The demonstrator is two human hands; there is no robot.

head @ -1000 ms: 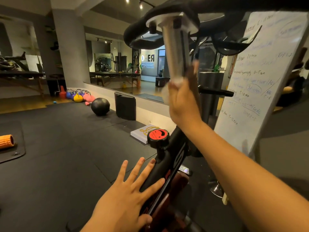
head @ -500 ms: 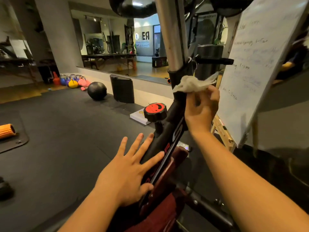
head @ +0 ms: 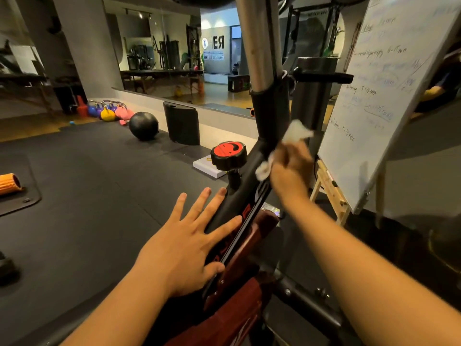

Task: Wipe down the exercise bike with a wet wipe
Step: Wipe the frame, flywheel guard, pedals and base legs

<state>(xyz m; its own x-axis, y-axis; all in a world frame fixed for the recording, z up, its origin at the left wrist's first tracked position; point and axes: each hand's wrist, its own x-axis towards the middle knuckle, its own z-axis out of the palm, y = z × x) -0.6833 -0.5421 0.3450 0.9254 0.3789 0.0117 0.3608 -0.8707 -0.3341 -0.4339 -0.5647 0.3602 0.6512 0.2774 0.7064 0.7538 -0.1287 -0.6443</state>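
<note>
Exercise bike (head: 245,188), centre of frame. The black frame tube is seen running on a slant from the upright sleeve at centre down toward the lower centre; that slant is its long axis.

- Wet wipe (head: 296,133): bunched, white, pressed against the right flank of the tube just where sleeve and slant meet, right of the red knob (head: 228,152). One end is seen above the fingers, one below.
- Right hand (head: 290,176): motion-blurred, fingers judged to be curled around the wipe. It is placed right of the tube, so the wipe is sandwiched between palm and frame.
- Left hand (head: 184,248): laid flat on the lower stretch of the same tube, fingers straight and spread, nothing grasped.
- Silver post (head: 259,41): rises above the sleeve to the upper edge.
- Whiteboard (head: 389,96): right of frame, near the wiping arm.

Judgement: the tube left to wipe lies below and left of the right hand, toward the wearer. A stroke along the slant would be called for, and the left hand would be met partway.
</note>
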